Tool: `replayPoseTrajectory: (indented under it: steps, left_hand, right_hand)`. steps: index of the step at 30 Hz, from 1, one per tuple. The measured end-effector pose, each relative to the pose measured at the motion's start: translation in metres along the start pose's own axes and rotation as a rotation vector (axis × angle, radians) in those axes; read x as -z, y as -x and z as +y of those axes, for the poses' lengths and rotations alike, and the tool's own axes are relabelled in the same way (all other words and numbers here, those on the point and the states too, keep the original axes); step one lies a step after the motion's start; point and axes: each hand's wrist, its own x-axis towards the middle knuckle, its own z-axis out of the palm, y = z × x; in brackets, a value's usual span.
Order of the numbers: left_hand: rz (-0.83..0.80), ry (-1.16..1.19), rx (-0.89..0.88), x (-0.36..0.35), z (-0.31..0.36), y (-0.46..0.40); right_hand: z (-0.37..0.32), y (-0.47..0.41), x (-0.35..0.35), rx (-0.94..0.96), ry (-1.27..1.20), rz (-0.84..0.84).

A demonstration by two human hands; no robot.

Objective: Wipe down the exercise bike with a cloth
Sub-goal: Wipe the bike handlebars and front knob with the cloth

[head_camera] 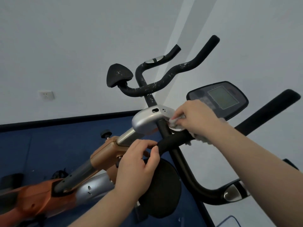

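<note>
Pale, fluffy cloth [176,123] — we find it bunched under the right hand [195,119], fingers curled shut around it, pressing it against the black stem just below the silver housing [147,119] of the exercise bike [101,154]. A ragged tail of the same cloth hangs out past the heel of the hand, lying over the foam-covered bar.

Left hand [137,166] closed on the near end of that black foam bar [172,140]; thumb on top, fingertips wrapped over the end cap. We cannot see the palm side.

Bike fills the middle of the view, seen at a steep tilt. Orange-and-silver frame runs off toward the lower left edge. Black curved handlebars [164,79] rise above the housing, their foam flecked with white marks; a rounded black pad [118,74] sits at their left end. Console [219,99] with a grey screen stands just right of the right hand, partly covered by the knuckles. A round black disc [164,189] lies below the left hand.

Behind — white wall, one white socket [46,94] on it at left, blue floor [41,148] beneath with a dark skirting line between them.
</note>
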Motion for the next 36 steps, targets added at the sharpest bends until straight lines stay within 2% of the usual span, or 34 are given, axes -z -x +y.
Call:
replayPoseTrajectory:
  steps: [3, 5, 8, 10, 14, 17, 21, 23, 25, 27, 29, 34, 36]
  left_hand:
    - [0.010, -0.001, -0.002, -0.001, -0.001, 0.000]
    - [0.006, -0.004, -0.006, -0.001, -0.001, -0.001]
    - [-0.009, -0.019, -0.013, 0.001, -0.003, 0.000]
    - [-0.014, -0.022, -0.013, 0.000, -0.003, 0.001]
    - [0.000, 0.002, -0.014, -0.001, -0.003, -0.001]
    - [-0.009, -0.007, -0.015, 0.001, -0.002, -0.001]
    - [-0.011, -0.009, -0.017, 0.001, -0.002, 0.000]
    - [-0.015, -0.011, -0.017, 0.002, -0.001, -0.001]
    - [-0.014, -0.007, -0.019, 0.002, -0.002, -0.001]
    - [-0.019, 0.000, -0.018, 0.001, -0.003, -0.002]
    - [-0.016, 0.009, -0.016, 0.001, -0.003, -0.002]
    - [-0.008, 0.007, -0.012, 0.001, -0.003, -0.001]
    - [-0.025, 0.002, -0.015, 0.002, -0.003, -0.001]
  right_hand:
    - [-0.019, 0.002, -0.005, 0.144, -0.215, 0.073]
    - [-0.029, 0.005, -0.017, 0.230, -0.183, 0.069]
    - [-0.018, 0.001, -0.019, 0.127, 0.016, 0.061]
    - [-0.006, 0.001, -0.011, 0.047, 0.061, 0.045]
    - [-0.020, -0.001, 0.001, 0.161, -0.180, 0.280]
    - [-0.036, 0.004, -0.018, 0.226, -0.122, 0.155]
    - [-0.009, -0.004, -0.011, -0.058, -0.036, 0.025]
    - [-0.003, -0.009, -0.006, -0.083, -0.116, 0.081]
    - [-0.013, -0.009, -0.008, 0.002, -0.246, 0.177]
    - [-0.022, -0.006, -0.015, 0.065, -0.284, 0.180]
    - [-0.017, -0.001, -0.017, 0.104, -0.293, 0.118]
    - [-0.006, 0.006, 0.000, 0.303, -0.218, -0.265]
    - [-0.002, 0.001, 0.008, 0.306, -0.135, -0.324]
